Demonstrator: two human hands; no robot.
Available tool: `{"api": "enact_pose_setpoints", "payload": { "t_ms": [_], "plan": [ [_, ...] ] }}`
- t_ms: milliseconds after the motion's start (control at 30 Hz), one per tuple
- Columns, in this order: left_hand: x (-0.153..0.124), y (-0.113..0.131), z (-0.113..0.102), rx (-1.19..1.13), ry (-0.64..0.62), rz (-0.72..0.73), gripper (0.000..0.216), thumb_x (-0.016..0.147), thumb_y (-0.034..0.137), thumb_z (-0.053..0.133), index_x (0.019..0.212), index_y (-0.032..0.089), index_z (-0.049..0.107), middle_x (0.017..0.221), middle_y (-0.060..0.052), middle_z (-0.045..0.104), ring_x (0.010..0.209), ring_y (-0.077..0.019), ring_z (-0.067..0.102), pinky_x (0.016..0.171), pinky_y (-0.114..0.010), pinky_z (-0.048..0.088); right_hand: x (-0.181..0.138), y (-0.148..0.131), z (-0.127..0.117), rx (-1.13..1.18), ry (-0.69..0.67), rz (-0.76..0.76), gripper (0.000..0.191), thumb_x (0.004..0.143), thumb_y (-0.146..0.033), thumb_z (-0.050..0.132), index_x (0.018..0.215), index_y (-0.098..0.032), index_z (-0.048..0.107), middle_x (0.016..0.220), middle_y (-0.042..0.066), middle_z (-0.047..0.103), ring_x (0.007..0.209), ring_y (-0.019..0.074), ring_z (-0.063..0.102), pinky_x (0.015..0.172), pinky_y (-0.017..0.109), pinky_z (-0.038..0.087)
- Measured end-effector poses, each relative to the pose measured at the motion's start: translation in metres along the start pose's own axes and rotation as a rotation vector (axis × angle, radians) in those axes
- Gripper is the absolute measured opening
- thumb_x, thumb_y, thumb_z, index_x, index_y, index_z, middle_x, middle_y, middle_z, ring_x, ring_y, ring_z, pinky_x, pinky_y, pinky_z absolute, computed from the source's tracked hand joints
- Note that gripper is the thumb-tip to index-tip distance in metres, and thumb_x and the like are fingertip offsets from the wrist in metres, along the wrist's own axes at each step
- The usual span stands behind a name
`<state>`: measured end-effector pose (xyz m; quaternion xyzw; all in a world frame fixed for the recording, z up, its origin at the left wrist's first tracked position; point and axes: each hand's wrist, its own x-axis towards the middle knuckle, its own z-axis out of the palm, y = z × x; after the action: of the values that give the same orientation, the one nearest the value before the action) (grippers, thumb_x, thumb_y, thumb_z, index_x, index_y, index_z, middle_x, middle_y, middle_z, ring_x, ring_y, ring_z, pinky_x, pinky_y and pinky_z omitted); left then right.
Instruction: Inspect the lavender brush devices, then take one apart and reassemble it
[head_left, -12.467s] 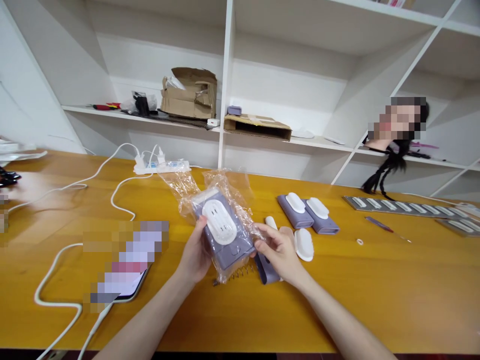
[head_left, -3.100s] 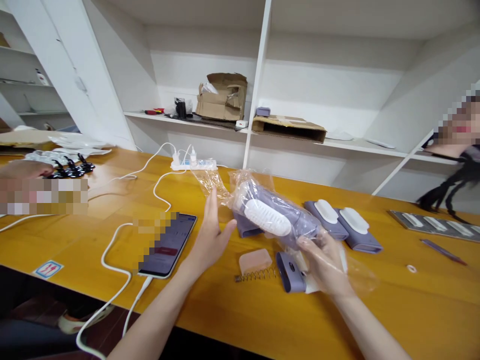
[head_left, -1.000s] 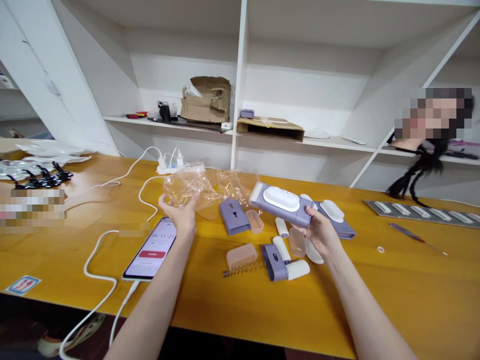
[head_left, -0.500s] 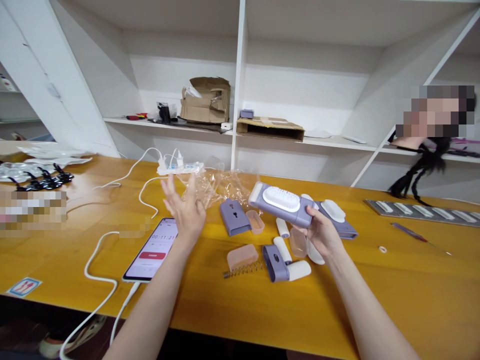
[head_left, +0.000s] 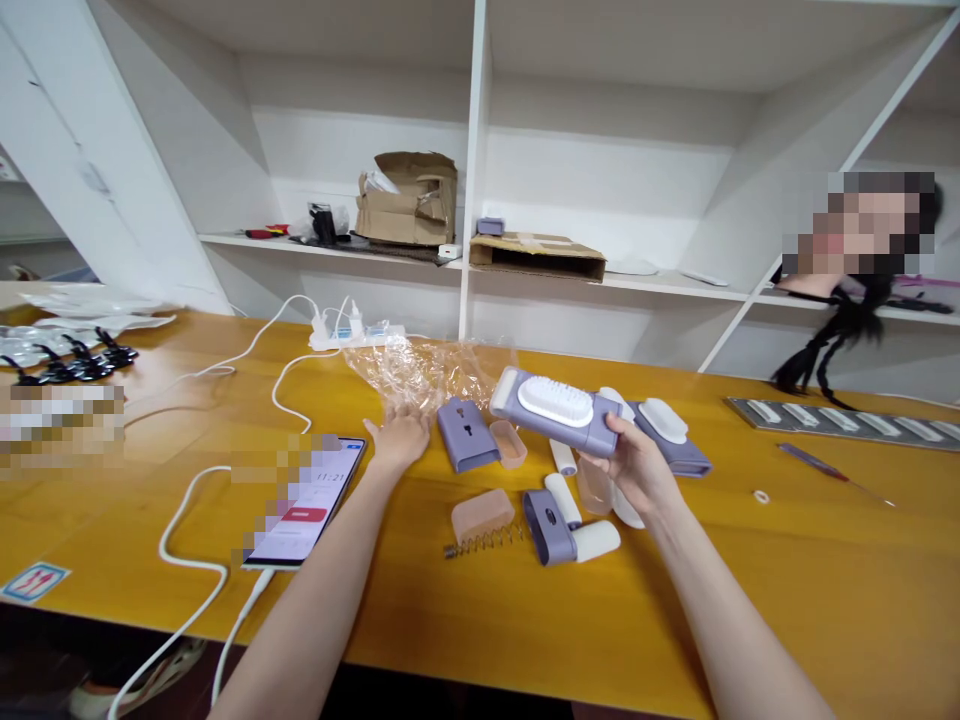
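Observation:
My right hand (head_left: 634, 465) grips a purple device with a white oval brush plate (head_left: 553, 408) and holds it above the yellow table (head_left: 750, 590). My left hand (head_left: 400, 437) reaches forward with fingers stretched out, touching the near edge of a crumpled clear plastic bag (head_left: 435, 368) that lies on the table. Just right of that hand sits a purple cover piece (head_left: 466, 435) beside a small pink cup (head_left: 509, 444). Nearer me lie a pink block (head_left: 482, 513) with a metal spring (head_left: 480, 541), a purple part (head_left: 547, 525) and white cylinders (head_left: 598, 539).
A phone (head_left: 304, 500) on a white cable lies left of my left arm. A white power strip (head_left: 356, 335) sits behind the bag. More purple devices (head_left: 667, 440) lie behind my right hand, metal trays (head_left: 840, 420) at far right. Shelves hold cardboard boxes (head_left: 409, 200).
The device was taken out of the plastic bag and stays in my right hand. My left hand let go of the empty bag, which now lies on the table, and lowered onto its edge.

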<state>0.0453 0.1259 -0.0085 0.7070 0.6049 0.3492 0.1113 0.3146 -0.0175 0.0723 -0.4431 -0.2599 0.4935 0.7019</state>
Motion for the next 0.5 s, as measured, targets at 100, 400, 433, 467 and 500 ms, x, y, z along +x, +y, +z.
{"api": "enact_pose_setpoints", "payload": {
  "t_ms": [100, 400, 433, 467, 500],
  "plan": [
    [-0.001, -0.001, 0.006, 0.002, 0.012, -0.015, 0.021, 0.081, 0.028, 0.047, 0.077, 0.019, 0.066, 0.108, -0.018, 0.061, 0.121, -0.0400, 0.042, 0.091, -0.077, 0.006, 0.000, 0.001, 0.000, -0.004, 0.003, 0.008, 0.012, 0.073, -0.015, 0.062, 0.084, -0.020, 0.065, 0.071, -0.002, 0.072, 0.056, 0.0139, 0.066, 0.048, 0.022, 0.059],
    [-0.003, 0.010, -0.013, -0.019, 0.172, 0.019, 0.027, 0.080, 0.025, 0.046, 0.095, 0.018, 0.067, 0.140, -0.021, 0.035, 0.130, -0.0448, 0.025, 0.095, -0.074, 0.011, 0.001, 0.007, -0.001, -0.026, -0.009, 0.015, 0.007, 0.071, -0.017, 0.065, 0.078, -0.019, 0.065, 0.066, -0.001, 0.070, 0.055, 0.0145, 0.066, 0.048, 0.023, 0.059],
    [-0.003, 0.011, -0.016, -0.028, 0.180, 0.031, 0.028, 0.080, 0.025, 0.047, 0.099, 0.020, 0.067, 0.143, -0.019, 0.031, 0.132, -0.0435, 0.023, 0.096, -0.074, 0.011, 0.000, 0.007, 0.000, -0.030, -0.011, 0.019, 0.007, 0.071, -0.017, 0.065, 0.078, -0.019, 0.065, 0.067, -0.001, 0.070, 0.055, 0.0146, 0.066, 0.047, 0.022, 0.058],
    [-0.003, 0.013, -0.018, -0.035, 0.186, 0.042, 0.029, 0.080, 0.025, 0.047, 0.103, 0.022, 0.066, 0.146, -0.016, 0.029, 0.134, -0.0419, 0.021, 0.097, -0.073, 0.011, 0.000, 0.008, 0.001, -0.033, -0.014, 0.023, 0.008, 0.071, -0.018, 0.065, 0.078, -0.019, 0.065, 0.067, -0.001, 0.070, 0.055, 0.0146, 0.066, 0.047, 0.023, 0.058],
    [-0.003, 0.014, -0.019, -0.042, 0.195, 0.052, 0.030, 0.080, 0.025, 0.048, 0.105, 0.024, 0.065, 0.147, -0.013, 0.029, 0.135, -0.0404, 0.020, 0.098, -0.073, 0.009, 0.000, 0.008, 0.001, -0.036, -0.018, 0.025, 0.008, 0.071, -0.018, 0.065, 0.079, -0.019, 0.065, 0.068, -0.001, 0.070, 0.055, 0.0145, 0.066, 0.047, 0.023, 0.058]
  ]
}}
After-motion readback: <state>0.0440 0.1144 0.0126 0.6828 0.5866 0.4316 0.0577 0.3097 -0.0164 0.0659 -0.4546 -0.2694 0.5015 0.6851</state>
